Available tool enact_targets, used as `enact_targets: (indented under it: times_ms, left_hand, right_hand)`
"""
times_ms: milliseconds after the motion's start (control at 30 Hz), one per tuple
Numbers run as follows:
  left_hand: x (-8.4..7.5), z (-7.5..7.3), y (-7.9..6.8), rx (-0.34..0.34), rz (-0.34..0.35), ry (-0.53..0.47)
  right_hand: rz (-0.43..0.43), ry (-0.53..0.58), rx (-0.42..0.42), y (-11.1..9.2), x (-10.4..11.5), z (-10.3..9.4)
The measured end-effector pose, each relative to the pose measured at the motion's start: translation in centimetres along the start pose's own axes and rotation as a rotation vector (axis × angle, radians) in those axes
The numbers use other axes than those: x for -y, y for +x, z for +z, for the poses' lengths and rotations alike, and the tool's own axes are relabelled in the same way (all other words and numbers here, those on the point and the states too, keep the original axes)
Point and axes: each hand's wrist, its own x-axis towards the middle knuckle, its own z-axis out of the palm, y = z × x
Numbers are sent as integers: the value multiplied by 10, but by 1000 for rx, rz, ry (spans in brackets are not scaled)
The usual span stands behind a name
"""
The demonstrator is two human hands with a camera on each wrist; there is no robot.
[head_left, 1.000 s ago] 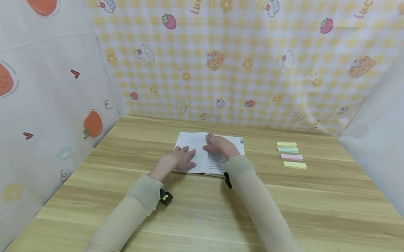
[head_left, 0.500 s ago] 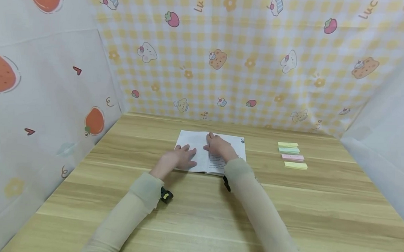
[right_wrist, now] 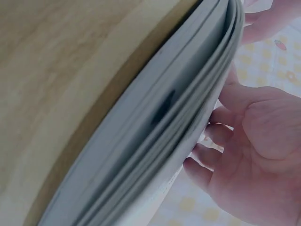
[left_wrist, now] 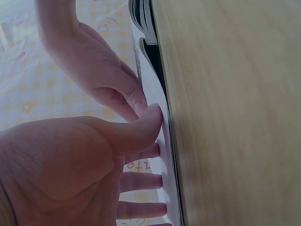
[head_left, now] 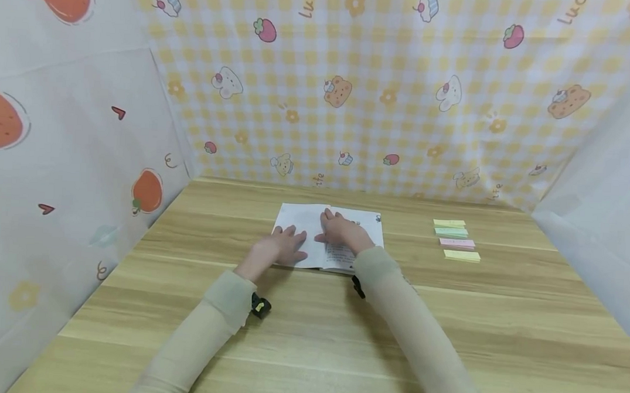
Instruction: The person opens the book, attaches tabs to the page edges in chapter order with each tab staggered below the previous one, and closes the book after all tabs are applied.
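An open book (head_left: 314,217) lies on the wooden table, its left page mostly blank and its right page printed. My left hand (head_left: 287,246) is spread on the left page, fingertips and thumb pressing on the paper in the left wrist view. Near the centre fold, my right hand (head_left: 342,230) rests with its fingertips on the book, fingers slightly bent, covering part of the printed text. In the right wrist view, the right hand (right_wrist: 263,141) touches the upper page above the thick, slightly fanned stack of pages (right_wrist: 155,117).
Several small sticky note pads lie right of the book: a yellow pad (head_left: 448,224), a green pad (head_left: 451,232), a pink pad (head_left: 457,244) and another yellow pad (head_left: 462,255). A checkered cloth (head_left: 371,123) hangs behind the wooden table (head_left: 309,337).
My right hand has shifted slightly down along the fold, showing more print near the top of the right page. The left hand stays in place; the head view moved slightly.
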Motion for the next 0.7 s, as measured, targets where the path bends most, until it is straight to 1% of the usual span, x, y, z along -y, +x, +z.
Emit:
enact_targets:
  times_ms: [200,400,533,700]
  left_hand:
    - [-1,-1,1,12,-5,-6]
    - [-4,-5,0,14,-8,-8]
    - [-5,-6,-1,9,-12,-3]
    - [-3,-3,-2,4,-19,5]
  right_hand:
    - [-25,-34,31,-4,-4,-1]
    - [-46,-10,16,-3,-7,0]
    - [-49,-11,20,-4,-3,0]
    - [-60,-50,59,-11,5,-3]
